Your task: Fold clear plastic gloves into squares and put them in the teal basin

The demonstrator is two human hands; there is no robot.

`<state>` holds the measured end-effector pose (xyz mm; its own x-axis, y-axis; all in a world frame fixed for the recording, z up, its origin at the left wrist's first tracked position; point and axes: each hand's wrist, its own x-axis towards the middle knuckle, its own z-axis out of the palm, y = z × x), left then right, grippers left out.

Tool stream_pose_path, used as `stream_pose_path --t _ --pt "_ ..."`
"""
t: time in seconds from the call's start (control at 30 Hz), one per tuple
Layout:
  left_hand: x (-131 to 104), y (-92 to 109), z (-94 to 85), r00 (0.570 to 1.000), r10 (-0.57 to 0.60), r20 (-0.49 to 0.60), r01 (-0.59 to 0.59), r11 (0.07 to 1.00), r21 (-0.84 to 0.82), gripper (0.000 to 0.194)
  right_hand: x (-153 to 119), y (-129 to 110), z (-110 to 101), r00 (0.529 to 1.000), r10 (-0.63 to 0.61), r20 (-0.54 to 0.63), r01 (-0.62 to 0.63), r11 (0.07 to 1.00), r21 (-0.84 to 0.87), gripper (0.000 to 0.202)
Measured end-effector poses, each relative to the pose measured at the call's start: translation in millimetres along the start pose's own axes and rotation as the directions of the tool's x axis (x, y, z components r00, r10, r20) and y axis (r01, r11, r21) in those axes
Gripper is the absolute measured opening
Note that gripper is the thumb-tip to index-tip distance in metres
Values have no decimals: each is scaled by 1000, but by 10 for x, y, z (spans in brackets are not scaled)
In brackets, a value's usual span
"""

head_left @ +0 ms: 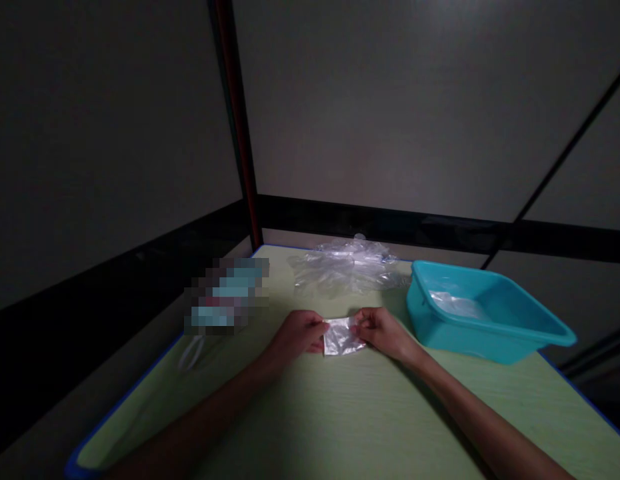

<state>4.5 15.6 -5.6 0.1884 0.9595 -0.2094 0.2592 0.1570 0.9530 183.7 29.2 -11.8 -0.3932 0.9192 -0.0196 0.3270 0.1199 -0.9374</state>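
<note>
Between my two hands is a small, shiny, clear plastic bag (pixel 341 338), roughly square and creased, held a little above the table or resting on it; I cannot tell which. My left hand (pixel 303 331) pinches its left upper edge between thumb and fingers. At the opposite edge, my right hand (pixel 379 330) pinches the bag's upper right corner. Just beyond the hands lies a loose pile of clear plastic bags (pixel 347 263). To the right of my right hand stands a turquoise plastic basin (pixel 480 340) with a flat clear plastic bag (pixel 455 305) inside.
A pale green table (pixel 340 420) with a blue edge stands in a corner between grey walls (pixel 390 113). On its left side is a pixelated blue and red item (pixel 230 297), with a white loop (pixel 191 352) beside it.
</note>
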Motion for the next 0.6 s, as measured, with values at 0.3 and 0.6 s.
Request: stream_pose_path --t 0.3,0.6 --pt "-33 -53 -41 996 66 -58 -64 998 24 38 17 40 56 988 -22 -150 29 999 45 24" --pt "32 -174 -57 986 156 -57 -155 988 20 46 -178 -126 99 902 -377 -211 274 877 -394 20"
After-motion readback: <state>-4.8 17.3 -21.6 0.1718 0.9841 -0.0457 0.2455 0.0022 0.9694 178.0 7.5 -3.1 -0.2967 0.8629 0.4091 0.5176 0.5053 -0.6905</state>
